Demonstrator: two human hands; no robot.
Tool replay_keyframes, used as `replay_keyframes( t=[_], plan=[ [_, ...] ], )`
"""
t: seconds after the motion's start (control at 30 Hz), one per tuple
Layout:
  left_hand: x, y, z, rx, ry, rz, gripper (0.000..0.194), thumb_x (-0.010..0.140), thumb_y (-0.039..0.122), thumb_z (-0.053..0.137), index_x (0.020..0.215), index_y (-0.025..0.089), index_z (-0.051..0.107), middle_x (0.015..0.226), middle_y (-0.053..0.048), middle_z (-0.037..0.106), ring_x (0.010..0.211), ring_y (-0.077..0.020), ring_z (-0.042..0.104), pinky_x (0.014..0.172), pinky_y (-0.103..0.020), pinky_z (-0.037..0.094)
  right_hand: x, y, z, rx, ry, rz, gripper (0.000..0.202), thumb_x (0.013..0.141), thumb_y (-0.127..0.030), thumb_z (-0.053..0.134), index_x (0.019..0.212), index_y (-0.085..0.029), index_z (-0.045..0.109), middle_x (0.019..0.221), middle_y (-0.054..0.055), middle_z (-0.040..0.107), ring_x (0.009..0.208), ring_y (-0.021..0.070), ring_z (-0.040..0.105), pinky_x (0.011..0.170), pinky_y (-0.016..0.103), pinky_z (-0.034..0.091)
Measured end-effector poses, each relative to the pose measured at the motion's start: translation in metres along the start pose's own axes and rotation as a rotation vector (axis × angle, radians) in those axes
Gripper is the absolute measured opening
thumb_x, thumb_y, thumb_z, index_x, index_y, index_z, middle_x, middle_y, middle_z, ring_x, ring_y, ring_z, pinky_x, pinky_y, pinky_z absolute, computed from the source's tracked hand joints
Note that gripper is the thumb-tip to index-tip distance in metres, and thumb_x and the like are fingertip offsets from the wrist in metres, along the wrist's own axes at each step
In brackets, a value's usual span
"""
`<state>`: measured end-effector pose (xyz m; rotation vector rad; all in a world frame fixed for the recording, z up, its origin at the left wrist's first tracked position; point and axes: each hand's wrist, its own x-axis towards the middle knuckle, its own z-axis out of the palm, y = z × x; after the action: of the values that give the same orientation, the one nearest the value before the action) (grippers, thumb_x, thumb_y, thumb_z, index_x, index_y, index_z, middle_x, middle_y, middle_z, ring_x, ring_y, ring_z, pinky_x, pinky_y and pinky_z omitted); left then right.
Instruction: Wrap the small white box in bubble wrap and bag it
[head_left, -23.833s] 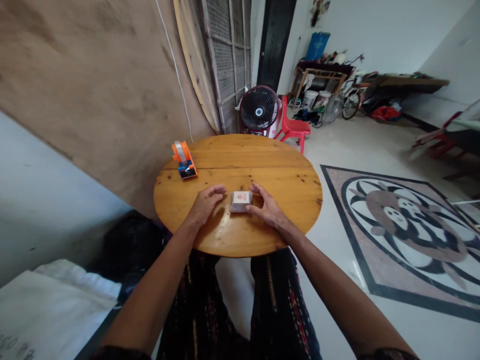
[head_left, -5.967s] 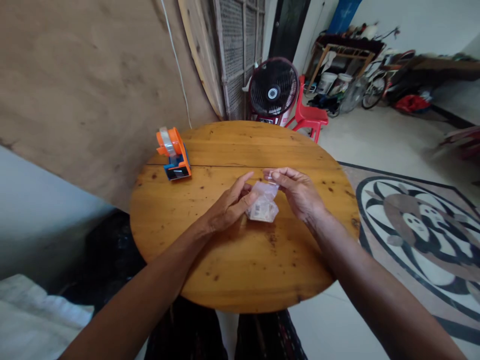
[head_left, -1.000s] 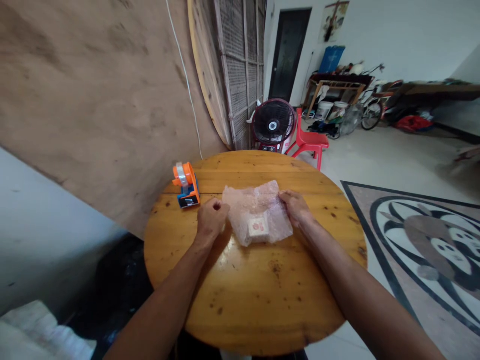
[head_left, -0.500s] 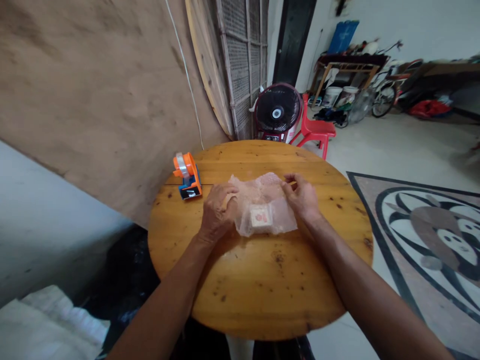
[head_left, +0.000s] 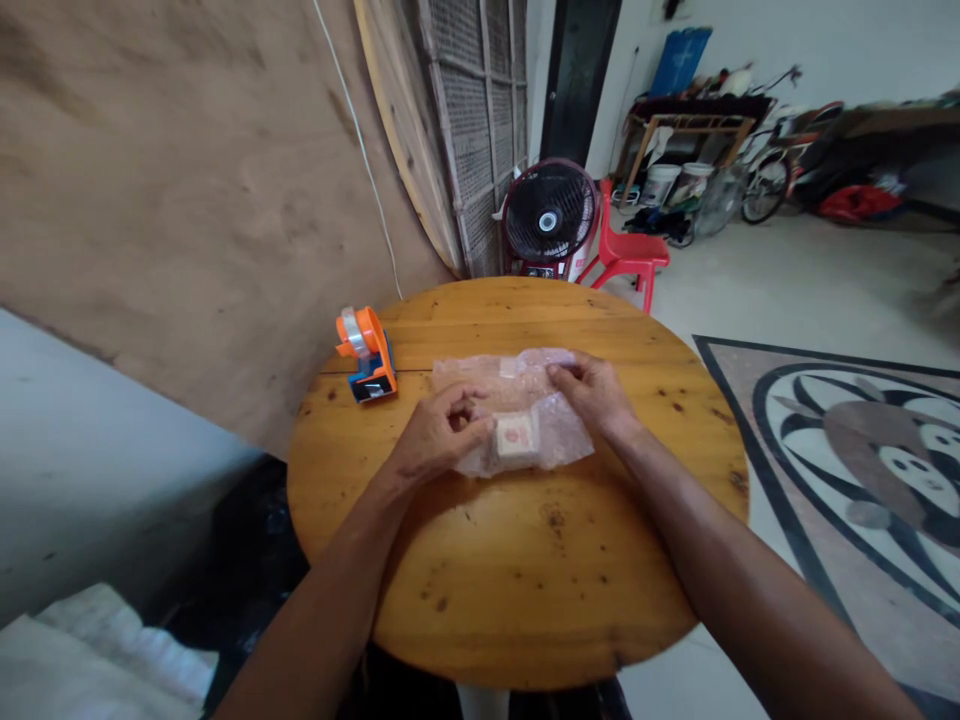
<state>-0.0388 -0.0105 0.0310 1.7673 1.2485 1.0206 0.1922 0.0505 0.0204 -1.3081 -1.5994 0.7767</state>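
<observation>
A small pale square box (head_left: pixel 516 437) with a reddish print on top lies on the near part of a sheet of clear bubble wrap (head_left: pixel 476 373), under or against a layer of it. My left hand (head_left: pixel 442 432) is at the sheet's left side, thumb and fingers bent but apart, the thumb tip close to the box's left edge. At the upper right corner, my right hand (head_left: pixel 598 397) pinches the bubble wrap between thumb and fingers. An orange and blue tape dispenser (head_left: pixel 369 357) with a roll of clear tape stands to the left, beyond my left hand.
The round wooden table (head_left: pixel 540 570) carries these things. Behind it are a dark red fan (head_left: pixel 548 222) and a red plastic chair (head_left: pixel 634 252). A brown board (head_left: pixel 187 180) leans along the left side. Farther back stand a cluttered bench and a bicycle (head_left: pixel 766 190).
My left hand has loosened from the wrap's left edge and shifted toward the box. The far part of the sheet lies flatter and wider. My right hand now grips the corner.
</observation>
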Motion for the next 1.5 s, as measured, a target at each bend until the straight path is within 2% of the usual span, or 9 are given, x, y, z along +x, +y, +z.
replay_keyframes(
  t=[0.17,0.4,0.57,0.7,0.83,1.13,1.2,1.3,1.5],
  plan=[
    [-0.001,0.000,-0.008,-0.314,-0.028,-0.027,0.029,0.072,0.028,0.066,0.099,0.017,0.065,0.073,-0.002,0.068,0.066,-0.0147,0.062,0.065,-0.026,0.046,0.003,0.003,0.000,0.276,-0.059,0.190,0.029,0.070,-0.047,0.061,0.066,-0.018,0.057,0.054,-0.005,0.049,0.046,0.0089,0.037,0.047,0.024,0.028],
    [-0.015,0.003,-0.031,-0.747,-0.588,-0.156,0.033,0.076,0.043,0.063,0.095,0.016,0.071,0.059,-0.008,0.069,0.055,-0.0255,0.066,0.057,-0.038,0.051,0.006,0.009,0.004,0.257,-0.046,0.236,0.029,0.069,-0.045,0.061,0.062,-0.019,0.053,0.049,-0.006,0.044,0.043,0.0075,0.033,0.044,0.023,0.023],
    [-0.006,-0.002,-0.016,-0.657,-0.312,-0.170,0.024,0.076,0.033,0.068,0.093,0.016,0.068,0.069,-0.004,0.066,0.059,-0.0145,0.060,0.057,-0.028,0.048,0.006,0.008,0.007,0.280,-0.043,0.247,0.028,0.068,-0.044,0.062,0.061,-0.018,0.053,0.049,-0.006,0.045,0.043,0.0075,0.034,0.044,0.023,0.023],
    [0.003,-0.010,-0.002,-0.665,-0.103,-0.060,0.038,0.071,0.019,0.069,0.109,0.020,0.066,0.101,-0.006,0.068,0.094,-0.0175,0.064,0.089,-0.033,0.048,0.008,0.008,0.006,0.297,-0.010,0.248,0.029,0.067,-0.044,0.063,0.059,-0.018,0.052,0.049,-0.006,0.044,0.043,0.0072,0.033,0.045,0.023,0.024],
    [0.005,-0.017,0.007,-0.700,-0.167,-0.046,0.055,0.075,0.024,0.068,0.129,0.024,0.055,0.124,-0.008,0.062,0.123,-0.0249,0.052,0.108,-0.042,0.035,0.015,0.016,0.004,0.142,0.034,0.187,0.030,0.068,-0.044,0.061,0.057,-0.018,0.053,0.048,-0.006,0.042,0.045,0.0076,0.033,0.046,0.023,0.025],
    [0.012,-0.030,0.019,-0.705,-0.291,-0.157,0.067,0.087,0.059,0.052,0.143,0.024,0.041,0.134,-0.013,0.058,0.128,-0.0295,0.050,0.110,-0.050,0.031,0.004,-0.002,-0.012,-0.142,0.342,-0.118,0.021,0.076,-0.030,0.058,0.092,-0.017,0.066,0.080,0.003,0.065,0.059,0.0114,0.050,0.058,0.026,0.041],
    [0.015,-0.029,0.021,-0.712,-0.307,-0.159,0.070,0.085,0.062,0.051,0.142,0.023,0.041,0.136,-0.012,0.056,0.129,-0.0298,0.049,0.110,-0.049,0.031,-0.011,-0.021,-0.011,0.089,0.265,-0.219,0.020,0.082,-0.035,0.057,0.087,-0.017,0.065,0.074,0.001,0.063,0.054,0.0100,0.049,0.053,0.024,0.041],
    [0.017,-0.029,0.023,-0.706,-0.338,-0.105,0.073,0.085,0.067,0.047,0.142,0.022,0.043,0.143,-0.011,0.049,0.133,-0.0299,0.043,0.114,-0.048,0.026,-0.035,-0.048,-0.005,0.313,-0.120,-0.272,0.020,0.086,-0.037,0.058,0.089,-0.019,0.066,0.073,0.001,0.066,0.056,0.0105,0.056,0.056,0.024,0.047],
    [0.015,-0.030,0.021,-0.643,-0.331,-0.110,0.072,0.088,0.070,0.028,0.139,0.024,0.048,0.151,-0.005,0.039,0.146,-0.0270,0.019,0.121,-0.044,0.007,-0.058,-0.079,0.005,0.233,-0.546,-0.568,0.025,0.096,-0.030,0.045,0.105,-0.021,0.066,0.107,0.006,0.068,0.101,0.0159,0.062,0.093,0.034,0.048]
  ],
)
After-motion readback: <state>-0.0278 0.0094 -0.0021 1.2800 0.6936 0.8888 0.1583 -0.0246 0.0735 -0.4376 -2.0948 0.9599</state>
